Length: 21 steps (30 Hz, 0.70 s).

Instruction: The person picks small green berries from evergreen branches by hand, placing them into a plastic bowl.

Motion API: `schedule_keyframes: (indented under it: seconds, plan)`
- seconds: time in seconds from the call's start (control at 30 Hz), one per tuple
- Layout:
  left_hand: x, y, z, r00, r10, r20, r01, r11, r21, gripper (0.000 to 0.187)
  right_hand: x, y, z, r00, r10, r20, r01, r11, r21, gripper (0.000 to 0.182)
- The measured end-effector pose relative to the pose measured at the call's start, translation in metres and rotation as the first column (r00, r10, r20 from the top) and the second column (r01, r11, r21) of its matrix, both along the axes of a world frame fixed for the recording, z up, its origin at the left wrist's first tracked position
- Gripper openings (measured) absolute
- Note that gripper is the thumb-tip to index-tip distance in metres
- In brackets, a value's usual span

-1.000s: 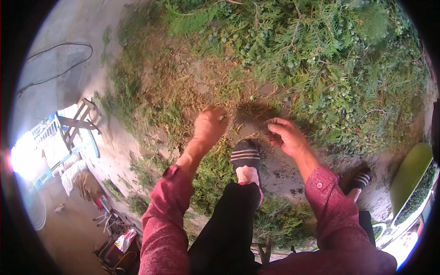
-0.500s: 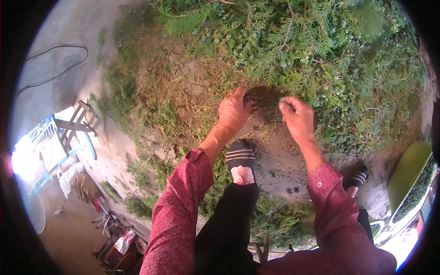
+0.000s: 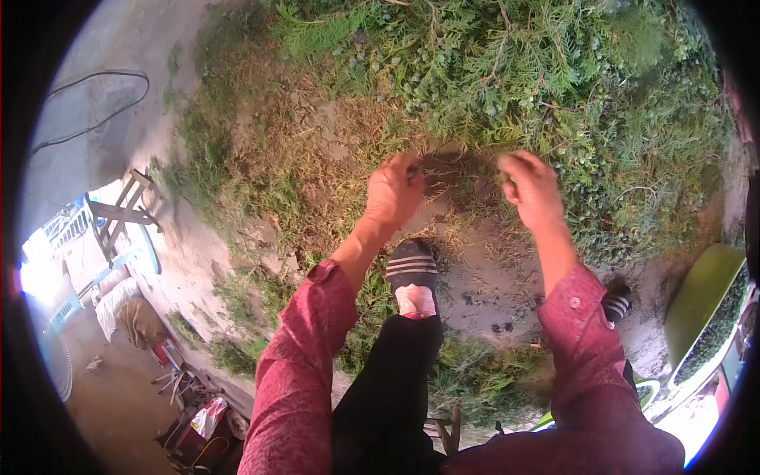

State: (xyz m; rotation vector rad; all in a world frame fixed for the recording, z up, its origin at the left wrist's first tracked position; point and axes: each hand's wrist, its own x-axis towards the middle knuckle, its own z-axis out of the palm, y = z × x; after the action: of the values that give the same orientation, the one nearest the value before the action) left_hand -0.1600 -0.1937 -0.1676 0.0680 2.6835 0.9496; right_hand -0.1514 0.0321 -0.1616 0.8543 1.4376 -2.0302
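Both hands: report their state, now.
Left hand: fingers curled; whether they hold anything cannot be told.
Right hand: fingers bent and blurred; whether they hold anything cannot be told.

Between the left hand (image 3: pixel 393 190) and the right hand (image 3: pixel 536 190), passage is offered above the ground (image 3: pixel 479 277). Beyond, the way is obstructed by green branches (image 3: pixel 507 71), their height hardly judged from above; nearer, by a striped shoe (image 3: pixel 412 263).

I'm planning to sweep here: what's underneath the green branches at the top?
Bare ground and dry brown sprigs show beside the green branches. What lies directly beneath the dense part cannot be seen; the branches cover it.
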Motion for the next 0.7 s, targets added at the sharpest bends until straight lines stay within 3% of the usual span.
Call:
schedule_keyframes:
  seconds: [0.07,0.2,0.27,0.3,0.33,0.37,0.4,0.43,0.53,0.57,0.6,0.63,0.67,0.7]
  plan:
    - [0.004,-0.011,0.004,0.993,0.078,0.085,-0.081,0.996,0.028,0.016,0.011,0.012,0.009,0.972,-0.219,0.085,0.234,0.941,-0.246,0.010]
    - [0.013,-0.021,0.008,0.944,0.203,0.262,-0.251,0.954,0.164,0.012,0.016,0.010,0.011,0.992,-0.121,-0.026,0.112,0.967,-0.230,0.008]
    - [0.015,-0.019,0.015,0.937,0.214,0.277,-0.271,0.944,0.186,0.011,0.009,-0.005,0.012,0.987,0.085,-0.135,-0.079,0.995,0.054,0.005]
    - [0.016,-0.018,0.021,0.925,0.209,0.319,-0.292,0.926,0.240,0.011,0.006,-0.012,0.011,0.952,0.246,-0.182,-0.179,0.930,0.320,0.005]
    - [0.019,-0.016,0.024,0.911,0.200,0.362,-0.314,0.903,0.292,0.011,0.006,-0.016,0.000,0.952,0.246,-0.181,-0.179,0.930,0.321,0.005]
    - [0.022,-0.014,0.024,0.910,0.198,0.363,-0.314,0.903,0.294,0.011,0.007,-0.021,-0.017,0.854,0.458,-0.249,-0.217,0.747,0.628,0.007]
    - [0.025,-0.012,0.024,0.918,0.195,0.347,-0.312,0.892,0.326,0.012,0.007,-0.025,-0.022,0.717,0.659,-0.228,-0.165,0.477,0.863,0.009]
    - [0.026,-0.011,0.024,0.926,0.190,0.328,-0.308,0.881,0.359,0.013,0.008,-0.028,-0.022,0.681,0.670,-0.294,-0.046,0.440,0.897,0.013]
    - [0.033,-0.007,0.024,0.905,0.171,0.390,-0.354,0.810,0.467,0.016,0.009,-0.026,-0.028,0.714,0.651,-0.256,-0.130,0.484,0.866,0.015]
    - [0.035,-0.005,0.027,0.905,0.168,0.391,-0.354,0.807,0.472,0.016,0.011,-0.023,-0.032,0.765,0.556,-0.325,-0.149,0.644,0.751,0.013]
    - [0.036,-0.001,0.037,0.910,0.148,0.387,-0.337,0.808,0.484,0.018,0.012,-0.015,-0.025,0.766,0.557,-0.320,-0.148,0.638,0.756,0.013]
    - [0.037,0.004,0.047,0.915,0.124,0.384,-0.318,0.808,0.496,0.019,0.013,-0.005,-0.010,0.928,0.293,-0.230,-0.256,0.950,0.177,0.012]
    - [0.041,0.009,0.054,0.915,0.112,0.388,-0.312,0.804,0.506,0.019,0.016,0.003,0.002,0.992,0.118,0.040,-0.087,0.882,-0.464,0.012]
    - [0.045,0.017,0.062,0.930,0.082,0.358,-0.275,0.802,0.530,0.019,0.027,0.005,0.011,0.997,0.080,0.021,-0.054,0.819,-0.571,0.013]
